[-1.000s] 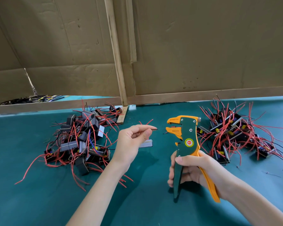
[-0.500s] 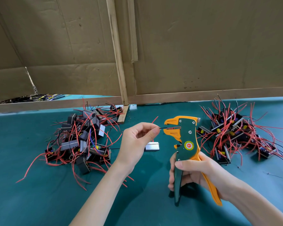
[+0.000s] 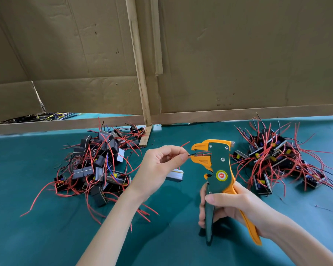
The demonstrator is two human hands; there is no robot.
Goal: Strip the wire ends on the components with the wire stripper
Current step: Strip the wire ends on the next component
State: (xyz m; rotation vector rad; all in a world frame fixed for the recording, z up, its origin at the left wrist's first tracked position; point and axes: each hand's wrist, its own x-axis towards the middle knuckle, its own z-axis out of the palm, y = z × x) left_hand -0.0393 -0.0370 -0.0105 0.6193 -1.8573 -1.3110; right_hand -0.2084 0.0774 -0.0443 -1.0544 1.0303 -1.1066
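My right hand (image 3: 236, 208) grips the handles of an orange and green wire stripper (image 3: 217, 169), held upright with its jaws facing left. My left hand (image 3: 158, 167) pinches a thin black wire (image 3: 191, 154) between thumb and forefinger, and the wire's tip sits between the stripper's jaws. A small grey component (image 3: 175, 175) hangs below my left hand on its wires, and a red wire (image 3: 185, 144) curls up behind the fingers.
A pile of dark components with red wires (image 3: 96, 166) lies on the green table (image 3: 46, 237) to the left. A second pile (image 3: 275, 160) lies to the right. Cardboard walls (image 3: 238, 64) with a wooden post (image 3: 140, 73) close off the back.
My left hand has carried the black wire rightward from a gap beside the stripper into its jaws. The hanging component moved right with it. My right hand has kept the stripper upright.
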